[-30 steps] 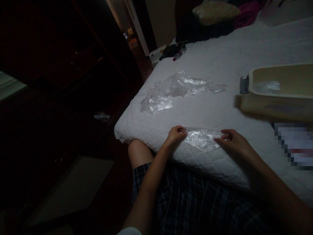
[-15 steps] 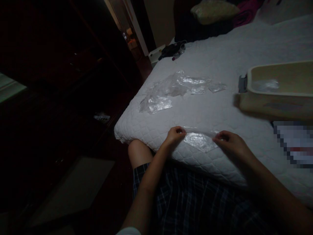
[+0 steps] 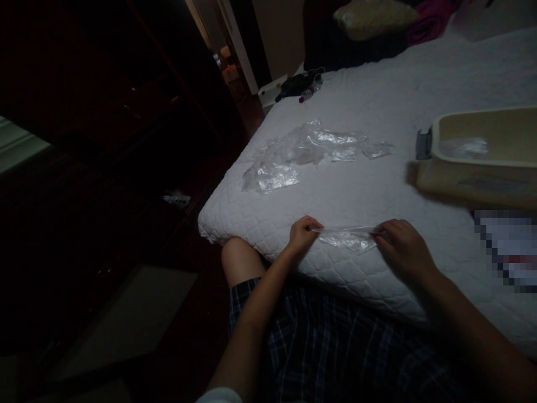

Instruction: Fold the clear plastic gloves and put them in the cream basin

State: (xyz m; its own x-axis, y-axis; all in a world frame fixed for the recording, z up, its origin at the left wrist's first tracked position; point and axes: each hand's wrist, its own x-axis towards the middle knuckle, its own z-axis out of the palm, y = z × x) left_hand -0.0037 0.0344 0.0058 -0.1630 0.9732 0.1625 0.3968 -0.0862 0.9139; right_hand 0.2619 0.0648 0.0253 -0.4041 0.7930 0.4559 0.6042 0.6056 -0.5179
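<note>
A clear plastic bag (image 3: 350, 239) is stretched between my two hands, low over the front edge of the white quilted bed (image 3: 356, 196). My left hand (image 3: 305, 233) pinches its left top corner. The right top corner is pinched in the fingers of my right hand (image 3: 400, 243). The bag's upper edge forms a nearly straight line, and its lower part hangs in a shallow point. Beyond my hands, a loose pile of crumpled clear bags (image 3: 302, 148) lies on the bed.
A cream plastic bin (image 3: 474, 179) with a grey latch lies at the right, clear plastic inside it. Dark items (image 3: 300, 84) are at the bed's far left corner. A stuffed bag (image 3: 375, 19) and a magenta cloth (image 3: 430, 22) are at the back.
The bag's upper edge has been pulled straighter, and less of its front shows. My right hand has turned over slightly. The whole view has shifted a little.
</note>
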